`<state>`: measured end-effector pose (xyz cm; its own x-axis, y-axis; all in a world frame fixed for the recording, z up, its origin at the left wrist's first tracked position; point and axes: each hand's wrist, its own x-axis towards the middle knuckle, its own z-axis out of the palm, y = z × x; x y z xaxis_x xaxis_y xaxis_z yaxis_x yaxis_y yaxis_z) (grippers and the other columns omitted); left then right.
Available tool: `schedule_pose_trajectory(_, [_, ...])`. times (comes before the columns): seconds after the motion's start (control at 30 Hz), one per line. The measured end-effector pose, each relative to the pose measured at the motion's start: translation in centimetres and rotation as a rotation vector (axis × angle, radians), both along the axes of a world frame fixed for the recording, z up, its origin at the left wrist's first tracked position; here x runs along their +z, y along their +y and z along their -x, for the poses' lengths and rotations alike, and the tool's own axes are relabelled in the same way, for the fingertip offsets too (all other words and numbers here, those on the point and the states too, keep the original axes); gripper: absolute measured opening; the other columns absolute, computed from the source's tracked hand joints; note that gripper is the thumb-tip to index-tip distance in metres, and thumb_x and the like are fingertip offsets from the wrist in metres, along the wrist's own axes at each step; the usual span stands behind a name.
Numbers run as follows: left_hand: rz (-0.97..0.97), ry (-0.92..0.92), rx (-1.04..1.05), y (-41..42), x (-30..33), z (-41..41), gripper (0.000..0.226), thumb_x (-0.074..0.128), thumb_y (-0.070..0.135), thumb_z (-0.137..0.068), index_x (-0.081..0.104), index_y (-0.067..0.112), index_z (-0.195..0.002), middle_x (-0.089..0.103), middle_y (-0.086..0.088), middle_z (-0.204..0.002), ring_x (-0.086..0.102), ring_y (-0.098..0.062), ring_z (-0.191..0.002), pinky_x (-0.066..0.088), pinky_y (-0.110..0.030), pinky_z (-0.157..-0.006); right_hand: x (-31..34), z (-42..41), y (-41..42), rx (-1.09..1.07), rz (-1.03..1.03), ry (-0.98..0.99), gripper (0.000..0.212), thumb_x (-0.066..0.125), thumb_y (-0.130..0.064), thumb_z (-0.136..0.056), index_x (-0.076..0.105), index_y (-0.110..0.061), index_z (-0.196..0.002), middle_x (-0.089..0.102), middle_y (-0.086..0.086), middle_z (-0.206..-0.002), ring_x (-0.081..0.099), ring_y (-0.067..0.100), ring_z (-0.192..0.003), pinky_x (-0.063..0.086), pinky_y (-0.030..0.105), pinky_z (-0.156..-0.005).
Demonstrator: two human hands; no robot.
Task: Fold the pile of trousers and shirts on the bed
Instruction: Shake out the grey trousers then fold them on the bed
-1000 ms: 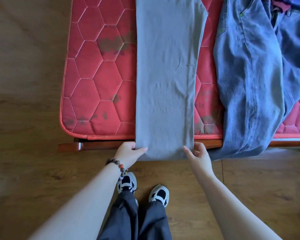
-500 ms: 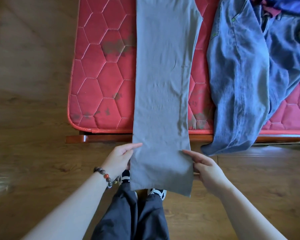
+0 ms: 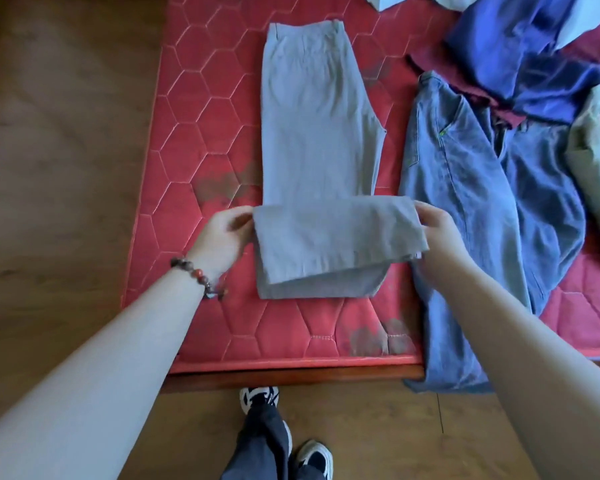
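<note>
We find the grey trousers point(image 3: 312, 133) laid lengthwise down the centre of the frame on the red quilted mattress point(image 3: 201, 140), waistband toward the top, legs stacked one upon the other. The left hand point(image 3: 222, 237) pinches the left corner of the hem end and the right hand point(image 3: 437, 226) pinches the right corner, fingers curled round the cloth — both hold the hem raised and doubled back over the lower legs, a fold line lying below it near centre frame. We judge the step in hand to be the first lengthwise fold of this pair, roughly half carried. The next move, in our view, calls for taking the hem on toward the waistband, setting it square, then smoothing. Blue jeans point(image 3: 471, 209) lie just beside, right of centre, one leg hanging over the lower bed edge; a heap of blue and maroon garments point(image 3: 534, 57) sits upper right — unfolded.
</note>
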<state>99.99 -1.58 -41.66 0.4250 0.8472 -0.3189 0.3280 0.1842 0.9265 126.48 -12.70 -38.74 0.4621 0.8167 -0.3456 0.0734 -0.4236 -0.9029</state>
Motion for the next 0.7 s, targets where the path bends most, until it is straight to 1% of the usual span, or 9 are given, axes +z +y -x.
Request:
schedule_pose_trajectory(0.07, [0.231,0.065,0.116,3.0,-4.0,-1.9,0.015,0.058,0.023,-0.096,0.067,0.017,-0.086,0.061,0.001,-0.069,0.052,-0.014,-0.057,0.041,-0.024,-0.056,-4.5,-1.0,3.6,-0.055,0.106,0.106,0.005,0.066,-0.015,-0.083,0.068,-0.020,-0.081,0.063,0.004,-0.076,0.057,0.016,-0.072,0.053,0.035,-0.068])
schedule_pose_trajectory(0.13, [0.457,0.232,0.122,2.7,-8.0,-2.4,0.028,0.060,0.038,-0.093,0.063,0.013,-0.080,0.054,-0.003,-0.064,0.048,-0.018,-0.052,0.041,-0.023,-0.054,-9.0,-0.8,3.8,0.018,0.382,0.158,0.023,0.064,-0.032,-0.091,0.064,-0.011,-0.101,0.062,0.014,-0.093,0.058,0.027,-0.082,0.052,0.051,-0.085])
schedule_pose_trajectory(0.23, [0.500,0.342,-0.007,0.7,-12.1,-1.6,0.030,0.070,0.038,-0.085,0.066,0.008,-0.078,0.068,-0.004,-0.065,0.065,-0.012,-0.055,0.051,-0.020,-0.054,-13.1,0.4,1.5,0.019,0.557,0.033,0.030,0.068,-0.038,-0.087,0.057,-0.017,-0.106,0.065,0.005,-0.091,0.062,0.024,-0.079,0.052,0.035,-0.071])
schedule_pose_trajectory(0.3, [0.570,0.291,0.012,-0.5,-13.1,-0.9,0.041,0.072,0.036,-0.076,0.069,0.000,-0.095,0.072,-0.020,-0.098,0.070,-0.031,-0.094,0.055,-0.050,-0.088,-14.3,0.5,0.2,-0.026,0.533,-0.026,0.026,0.068,-0.038,-0.086,0.063,-0.013,-0.091,0.061,-0.002,-0.073,0.056,0.017,-0.065,0.042,0.028,-0.055])
schedule_pose_trajectory(0.33, [0.571,0.285,0.028,-0.8,-13.1,-0.7,0.048,0.071,0.038,-0.073,0.067,-0.003,-0.098,0.070,-0.025,-0.104,0.067,-0.038,-0.100,0.050,-0.058,-0.091,-14.5,0.6,-0.4,-0.017,0.529,-0.034,0.028,0.068,-0.038,-0.086,0.064,-0.011,-0.082,0.057,-0.004,-0.065,0.051,0.014,-0.059,0.038,0.027,-0.052])
schedule_pose_trajectory(0.4, [0.465,0.352,-0.007,-1.2,-12.8,-0.5,0.050,0.068,0.041,-0.077,0.065,-0.006,-0.095,0.071,-0.019,-0.088,0.068,-0.033,-0.080,0.056,-0.043,-0.076,-14.3,0.9,-1.2,0.025,0.519,-0.056,0.031,0.068,-0.035,-0.087,0.058,-0.013,-0.068,0.051,-0.007,-0.056,0.045,0.006,-0.049,0.034,0.022,-0.047])
schedule_pose_trajectory(0.43, [0.407,0.410,-0.060,-1.5,-12.6,-0.3,0.047,0.066,0.040,-0.085,0.064,-0.006,-0.091,0.067,-0.012,-0.075,0.062,-0.026,-0.064,0.050,-0.031,-0.061,-14.3,1.1,-1.8,0.047,0.513,-0.071,0.033,0.068,-0.033,-0.088,0.054,-0.015,-0.064,0.050,-0.008,-0.054,0.043,0.003,-0.045,0.032,0.019,-0.043])
schedule_pose_trajectory(0.53, [0.334,0.525,-0.122,-3.1,-12.1,0.8,0.040,0.058,0.037,-0.094,0.059,-0.001,-0.080,0.046,-0.002,-0.060,0.038,-0.014,-0.048,0.028,-0.025,-0.045,-14.2,1.9,-3.7,0.079,0.506,-0.069,0.034,0.069,-0.029,-0.087,0.050,-0.015,-0.062,0.048,-0.010,-0.052,0.040,0.002,-0.045,0.028,0.017,-0.042])
schedule_pose_trajectory(0.7, [0.523,0.526,-0.100,-9.4,-10.7,2.6,0.032,0.064,0.037,-0.089,0.058,0.008,-0.078,0.060,0.001,-0.071,0.055,-0.017,-0.062,0.038,-0.028,-0.058,-14.0,3.4,-9.5,0.193,0.682,0.062,0.018,0.071,-0.025,-0.086,0.065,-0.011,-0.076,0.062,-0.006,-0.063,0.057,0.013,-0.061,0.043,0.026,-0.056])
